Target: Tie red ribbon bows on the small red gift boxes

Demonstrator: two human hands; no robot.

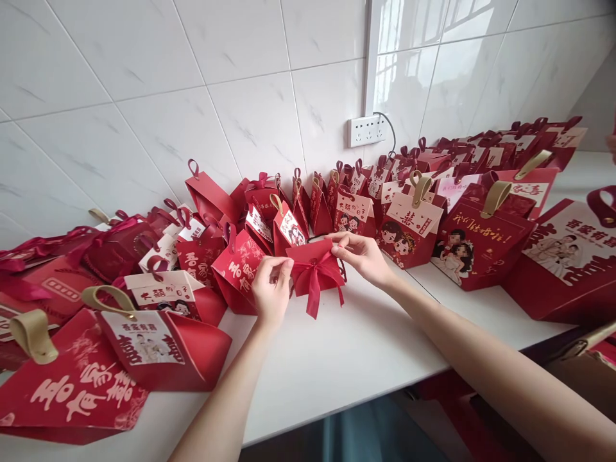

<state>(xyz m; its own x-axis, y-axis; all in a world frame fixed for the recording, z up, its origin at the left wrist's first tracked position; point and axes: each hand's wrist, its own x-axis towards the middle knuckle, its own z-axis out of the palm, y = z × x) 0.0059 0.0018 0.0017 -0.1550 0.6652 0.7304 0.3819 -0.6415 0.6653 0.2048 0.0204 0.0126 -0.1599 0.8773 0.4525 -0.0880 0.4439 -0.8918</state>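
Note:
A small red gift box [301, 253] with a dark red ribbon bow [314, 280] tied on its front is held just above the white table, in the middle of the view. My left hand [272, 289] is closed in a pinch at the box's left edge, its fingertips by the side of the flap. At the upper right corner, my right hand [360, 256] grips the box between thumb and fingers. The bow's two tails hang down over the front. Right behind the box stands a small red box with a gold loop [291, 228].
Red gift boxes with loop handles crowd the white table [312, 366] on both sides, among them a large box [144, 337] at left and a box with a gold loop [481, 237] at right. A power strip [366, 131] is fixed to the tiled wall.

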